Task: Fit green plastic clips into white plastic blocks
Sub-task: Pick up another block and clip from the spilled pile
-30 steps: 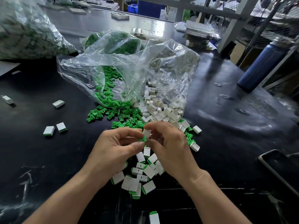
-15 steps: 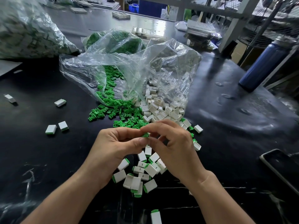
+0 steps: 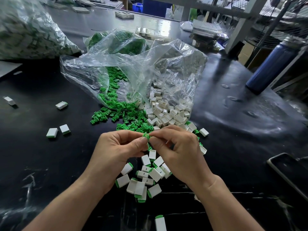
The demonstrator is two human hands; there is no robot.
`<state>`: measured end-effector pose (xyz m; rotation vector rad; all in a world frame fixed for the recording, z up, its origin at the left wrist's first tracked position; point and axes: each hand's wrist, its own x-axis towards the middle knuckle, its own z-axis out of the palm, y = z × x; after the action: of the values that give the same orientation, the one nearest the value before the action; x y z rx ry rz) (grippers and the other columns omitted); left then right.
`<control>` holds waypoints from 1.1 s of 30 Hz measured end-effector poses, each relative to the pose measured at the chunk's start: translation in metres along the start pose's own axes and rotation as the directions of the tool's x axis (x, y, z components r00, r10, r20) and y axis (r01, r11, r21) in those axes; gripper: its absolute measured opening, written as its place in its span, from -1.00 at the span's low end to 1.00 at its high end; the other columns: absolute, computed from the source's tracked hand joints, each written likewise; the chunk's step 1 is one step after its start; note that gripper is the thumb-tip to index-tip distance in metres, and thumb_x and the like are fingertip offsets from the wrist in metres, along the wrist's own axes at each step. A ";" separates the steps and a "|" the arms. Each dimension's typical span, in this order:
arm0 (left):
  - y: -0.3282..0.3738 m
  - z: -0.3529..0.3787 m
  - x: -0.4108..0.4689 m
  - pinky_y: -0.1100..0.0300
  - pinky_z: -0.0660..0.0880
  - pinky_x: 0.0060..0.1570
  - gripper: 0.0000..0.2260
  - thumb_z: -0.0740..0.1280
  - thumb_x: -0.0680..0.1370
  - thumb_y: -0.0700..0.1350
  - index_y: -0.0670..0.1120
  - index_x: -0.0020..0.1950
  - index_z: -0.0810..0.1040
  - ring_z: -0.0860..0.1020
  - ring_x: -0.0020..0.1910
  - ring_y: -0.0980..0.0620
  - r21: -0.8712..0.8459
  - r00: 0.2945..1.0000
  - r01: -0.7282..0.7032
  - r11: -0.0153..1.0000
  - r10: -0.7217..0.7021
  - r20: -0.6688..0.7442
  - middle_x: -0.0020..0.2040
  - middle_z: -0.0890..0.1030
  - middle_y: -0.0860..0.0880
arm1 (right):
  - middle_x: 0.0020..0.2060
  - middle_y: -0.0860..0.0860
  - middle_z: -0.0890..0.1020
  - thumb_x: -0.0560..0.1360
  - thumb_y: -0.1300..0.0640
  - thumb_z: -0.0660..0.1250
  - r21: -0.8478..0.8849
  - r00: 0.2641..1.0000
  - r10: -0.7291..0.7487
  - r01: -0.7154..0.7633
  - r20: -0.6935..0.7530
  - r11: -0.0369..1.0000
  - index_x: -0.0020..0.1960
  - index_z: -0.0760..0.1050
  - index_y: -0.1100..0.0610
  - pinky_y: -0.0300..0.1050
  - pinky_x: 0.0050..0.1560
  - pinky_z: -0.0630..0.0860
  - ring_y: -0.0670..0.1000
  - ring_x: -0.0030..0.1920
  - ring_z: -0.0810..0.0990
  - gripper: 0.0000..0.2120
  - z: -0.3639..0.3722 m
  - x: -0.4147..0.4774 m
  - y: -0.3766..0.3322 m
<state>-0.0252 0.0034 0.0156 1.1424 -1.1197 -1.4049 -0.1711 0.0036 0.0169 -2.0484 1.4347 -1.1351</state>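
Observation:
My left hand (image 3: 116, 147) and my right hand (image 3: 180, 152) meet above the black table, their fingertips pinching one green clip (image 3: 146, 136) between them. Any white block under the clip is hidden by my fingers. Loose green clips (image 3: 116, 114) and empty white blocks (image 3: 166, 114) spill from a clear plastic bag (image 3: 133, 72) just beyond my hands. A pile of white blocks fitted with green clips (image 3: 145, 177) lies below my hands.
Single fitted blocks lie at the left (image 3: 57, 130) and near the front edge (image 3: 160, 222). A big bag of parts (image 3: 30, 30) sits at the far left, a blue bottle (image 3: 270, 67) at the right, a phone (image 3: 290, 174) at the right edge.
The white block seen between my fingertips a second ago is out of sight. Both hands have closed together, and now only a green clip shows between them.

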 end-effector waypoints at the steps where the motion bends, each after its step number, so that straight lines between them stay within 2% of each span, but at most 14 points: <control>1: 0.000 0.000 0.000 0.31 0.54 -0.36 -0.87 0.42 0.20 -0.09 -0.10 -0.33 0.68 0.63 -0.35 0.03 0.008 1.000 -0.001 1.000 0.001 0.001 -0.32 0.66 -0.17 | -0.22 -0.02 0.62 0.41 0.10 0.35 0.009 1.000 -0.001 0.001 -0.007 1.000 -0.04 0.65 0.12 -0.48 -0.24 0.36 -0.19 -0.28 0.51 -0.81 0.000 0.000 0.000; 5: -0.001 0.000 0.000 0.29 0.56 -0.35 -0.84 0.43 0.19 -0.07 -0.14 -0.34 0.66 0.61 -0.36 0.01 0.034 1.000 -0.008 0.999 0.007 0.006 -0.32 0.66 -0.19 | -0.15 -0.01 0.60 0.43 0.25 0.38 0.007 0.996 -0.081 0.081 0.043 0.997 0.12 0.59 0.07 -0.46 -0.19 0.39 -0.18 -0.27 0.51 -0.72 0.000 -0.001 0.001; 8: -0.002 0.001 -0.001 0.32 0.53 -0.37 -0.84 0.42 0.20 -0.07 -0.13 -0.32 0.67 0.61 -0.36 0.04 0.043 1.000 -0.012 0.999 0.012 0.017 -0.31 0.66 -0.19 | -0.17 -0.01 0.58 0.39 0.30 0.39 -0.024 0.991 -0.127 0.128 0.040 0.991 -0.01 0.63 0.16 -0.51 -0.21 0.35 -0.21 -0.28 0.47 -0.80 0.001 -0.001 0.002; 12: 0.000 0.001 -0.001 0.29 0.56 -0.36 -0.78 0.45 0.13 -0.05 -0.14 -0.32 0.67 0.61 -0.37 0.04 0.027 0.999 -0.031 0.999 0.031 0.012 -0.32 0.66 -0.17 | -0.29 -0.12 0.56 0.36 0.32 0.43 0.123 1.000 -0.007 0.005 0.019 0.992 -0.15 0.59 0.15 -0.42 -0.24 0.44 -0.16 -0.25 0.54 -0.88 0.000 0.000 0.003; 16: 0.000 0.000 -0.001 0.26 0.55 -0.42 -0.94 0.46 0.19 -0.21 -0.15 -0.39 0.61 0.60 -0.42 0.04 0.022 0.998 -0.047 0.999 0.048 -0.028 -0.39 0.63 -0.11 | -0.37 -0.14 0.54 0.38 0.32 0.43 0.220 0.997 0.066 -0.075 0.046 0.973 -0.24 0.46 -0.10 -0.37 -0.26 0.46 -0.20 -0.31 0.52 -0.68 -0.001 0.001 0.003; 19: -0.004 -0.001 0.000 0.27 0.53 -0.44 -0.78 0.45 0.29 -0.40 -0.11 -0.29 0.54 0.61 -0.42 0.04 0.045 0.996 -0.064 0.997 0.067 -0.061 -0.37 0.64 -0.05 | -0.37 -0.15 0.56 0.39 0.34 0.41 0.294 0.995 0.087 -0.095 0.040 0.951 -0.24 0.48 -0.10 -0.33 -0.22 0.49 -0.20 -0.31 0.53 -0.67 -0.002 0.001 0.003; 21: -0.005 0.000 0.001 0.29 0.53 -0.42 -0.73 0.44 0.31 -0.44 -0.08 -0.19 0.55 0.61 -0.39 0.05 0.047 0.996 -0.059 0.997 0.062 -0.068 -0.36 0.63 0.00 | -0.35 -0.16 0.58 0.39 0.35 0.40 0.315 0.995 0.097 -0.104 0.037 0.943 -0.23 0.51 -0.09 -0.29 -0.20 0.52 -0.17 -0.29 0.56 -0.68 -0.001 0.001 0.003; 26: -0.003 0.002 0.000 0.29 0.55 -0.38 -0.81 0.45 0.27 -0.37 -0.08 -0.30 0.65 0.63 -0.36 0.01 0.003 0.998 -0.061 0.998 0.061 -0.030 -0.33 0.66 -0.11 | -0.33 -0.21 0.61 0.41 0.33 0.39 0.341 0.992 0.121 -0.120 0.020 0.932 -0.21 0.52 -0.12 -0.22 -0.16 0.56 -0.13 -0.29 0.60 -0.68 -0.002 0.002 0.004; 28: -0.002 0.003 -0.002 0.26 0.56 -0.37 -0.87 0.42 0.25 -0.32 -0.14 -0.26 0.61 0.65 -0.34 -0.03 -0.066 1.000 -0.029 0.997 0.030 0.000 -0.33 0.65 -0.14 | -0.33 -0.19 0.61 0.41 0.33 0.39 0.342 0.992 0.123 -0.119 0.010 0.932 -0.21 0.53 -0.11 -0.19 -0.16 0.57 -0.12 -0.29 0.60 -0.69 -0.003 0.002 0.003; 30: -0.001 0.004 -0.004 0.24 0.57 -0.37 -0.84 0.40 0.25 -0.28 -0.21 -0.20 0.55 0.66 -0.32 -0.04 -0.123 1.000 0.014 0.992 -0.011 0.025 -0.33 0.65 -0.13 | -0.34 -0.15 0.61 0.41 0.34 0.39 0.334 0.993 0.122 -0.116 0.002 0.935 -0.20 0.52 -0.10 -0.18 -0.15 0.58 -0.11 -0.28 0.61 -0.69 -0.002 0.002 0.002; 33: -0.002 0.006 -0.006 0.24 0.57 -0.36 -0.79 0.39 0.25 -0.26 -0.23 -0.15 0.51 0.66 -0.30 -0.03 -0.102 0.998 0.035 0.994 -0.029 0.057 -0.32 0.67 -0.12 | -0.34 -0.14 0.60 0.42 0.35 0.38 0.338 0.992 0.126 -0.119 0.002 0.933 -0.20 0.53 -0.08 -0.17 -0.13 0.58 -0.11 -0.27 0.61 -0.70 -0.002 0.002 0.000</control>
<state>-0.0311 0.0097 0.0151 1.0578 -1.0593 -1.5098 -0.1723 0.0023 0.0184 -1.6912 1.2547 -1.2539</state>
